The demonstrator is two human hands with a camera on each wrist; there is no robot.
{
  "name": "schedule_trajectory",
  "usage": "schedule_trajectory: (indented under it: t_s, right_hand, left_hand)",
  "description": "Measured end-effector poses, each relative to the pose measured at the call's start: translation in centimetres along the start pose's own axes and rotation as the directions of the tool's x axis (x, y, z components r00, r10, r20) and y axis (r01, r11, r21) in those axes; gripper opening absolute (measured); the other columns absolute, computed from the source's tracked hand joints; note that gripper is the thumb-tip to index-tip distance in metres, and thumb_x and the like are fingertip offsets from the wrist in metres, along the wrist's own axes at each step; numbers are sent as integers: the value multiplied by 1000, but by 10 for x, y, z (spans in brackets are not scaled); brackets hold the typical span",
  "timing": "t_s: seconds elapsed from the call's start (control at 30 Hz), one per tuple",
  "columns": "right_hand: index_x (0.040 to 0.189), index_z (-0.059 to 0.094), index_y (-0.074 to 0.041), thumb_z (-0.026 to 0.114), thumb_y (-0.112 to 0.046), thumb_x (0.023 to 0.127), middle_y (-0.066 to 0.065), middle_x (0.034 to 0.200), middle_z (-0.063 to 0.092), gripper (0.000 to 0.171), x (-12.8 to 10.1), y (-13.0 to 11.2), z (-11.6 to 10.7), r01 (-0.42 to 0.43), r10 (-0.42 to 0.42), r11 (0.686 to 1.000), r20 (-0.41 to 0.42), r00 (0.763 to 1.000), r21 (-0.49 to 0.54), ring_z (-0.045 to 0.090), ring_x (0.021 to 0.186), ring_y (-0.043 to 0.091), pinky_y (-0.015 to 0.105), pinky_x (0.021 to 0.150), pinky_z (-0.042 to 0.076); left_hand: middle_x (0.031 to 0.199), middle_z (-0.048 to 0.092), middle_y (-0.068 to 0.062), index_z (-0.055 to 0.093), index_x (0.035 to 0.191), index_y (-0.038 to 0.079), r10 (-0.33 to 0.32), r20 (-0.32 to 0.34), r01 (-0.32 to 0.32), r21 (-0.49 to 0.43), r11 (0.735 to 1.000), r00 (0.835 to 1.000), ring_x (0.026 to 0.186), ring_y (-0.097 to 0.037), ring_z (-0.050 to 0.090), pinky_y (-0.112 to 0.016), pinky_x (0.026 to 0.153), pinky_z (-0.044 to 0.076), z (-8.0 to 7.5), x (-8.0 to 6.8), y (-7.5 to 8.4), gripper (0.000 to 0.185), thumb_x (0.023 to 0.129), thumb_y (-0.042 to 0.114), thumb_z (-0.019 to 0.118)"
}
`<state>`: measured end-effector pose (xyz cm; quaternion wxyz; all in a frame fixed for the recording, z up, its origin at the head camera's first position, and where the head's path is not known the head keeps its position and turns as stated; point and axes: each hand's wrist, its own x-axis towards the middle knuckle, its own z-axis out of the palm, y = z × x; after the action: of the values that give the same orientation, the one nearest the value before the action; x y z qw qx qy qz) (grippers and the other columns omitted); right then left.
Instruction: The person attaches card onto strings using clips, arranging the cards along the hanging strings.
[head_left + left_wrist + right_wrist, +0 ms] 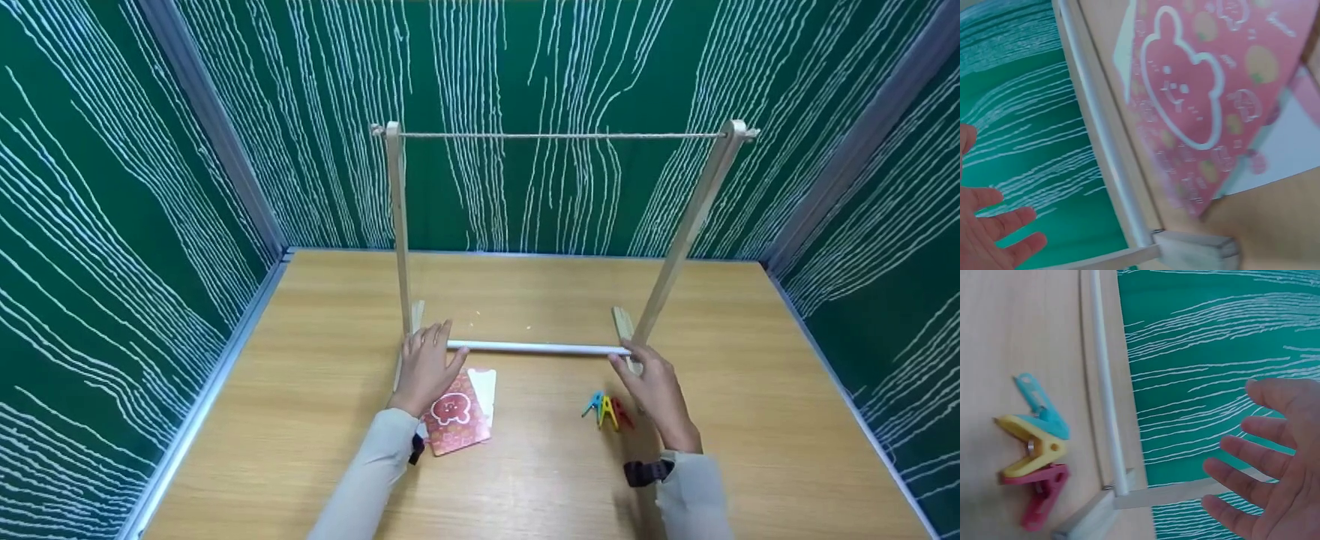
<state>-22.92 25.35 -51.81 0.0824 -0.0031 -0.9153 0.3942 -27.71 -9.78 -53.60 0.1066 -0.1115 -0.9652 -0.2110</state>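
A wooden frame (685, 232) with two upright posts stands on the table, a cord (562, 136) strung between the post tops and a white rod (540, 348) low across it. My left hand (426, 371), fingers spread, overlaps the rod's left end in the head view; the left wrist view shows nothing in its fingers (1013, 222). Over at the right end of the rod is my right hand (656, 382), its fingers (1261, 444) extended and holding nothing. Pink bear-print cards (452, 416) lie under and beside my left wrist. Blue, yellow and red clothespins (607, 410) sit together left of my right wrist.
The wooden table (540, 480) has green walls (517, 187) with wavy white lines on three sides. Metal edging (217, 390) runs along its left side. Flat wooden feet (622, 322) support the posts. A few tiny pale bits (528, 327) lie behind the rod.
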Motion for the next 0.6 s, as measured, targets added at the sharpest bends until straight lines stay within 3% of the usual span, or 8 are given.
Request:
schedule_trajectory:
  t_s: [0.17, 0.33, 0.47, 0.6]
  right_hand:
    - [127, 58, 5, 59, -23, 96, 25, 123, 60, 42, -7, 15, 7, -8, 8, 1000, 5, 1000, 20, 60, 105, 37, 47, 88, 50]
    - [127, 57, 5, 60, -22, 95, 23, 118, 62, 42, -14, 26, 10, -121, 117, 992, 76, 990, 42, 61, 98, 30, 29, 74, 50]
    - [132, 54, 4, 61, -25, 95, 22, 120, 60, 47, -20, 34, 13, -252, 240, 966, 158, 958, 58, 59, 98, 26, 25, 70, 47]
    - [133, 52, 3, 62, -29, 94, 21, 119, 58, 52, -25, 44, 16, -323, 309, 946, 201, 930, 41, 58, 99, 26, 26, 71, 46]
  left_hand:
    - [133, 55, -18, 50, 137, 5, -34, -8, 34, -29, 999, 999, 126, -37, 45, -53, 111, 26, 9, -7, -10, 60, 95, 47, 51]
    - [130, 56, -19, 56, 131, 4, -71, 11, 72, -40, 997, 997, 127, -39, 45, -53, 109, 28, 17, -13, -20, 55, 94, 43, 54]
    - [130, 56, -19, 58, 128, 4, -115, 39, 117, -42, 992, 993, 127, -40, 44, -51, 109, 29, 23, -20, -28, 51, 94, 42, 55]
    - [118, 60, -17, 62, 121, 3, -125, 43, 126, -22, 992, 991, 114, -35, 49, -48, 100, 35, 27, -26, -36, 48, 92, 41, 57]
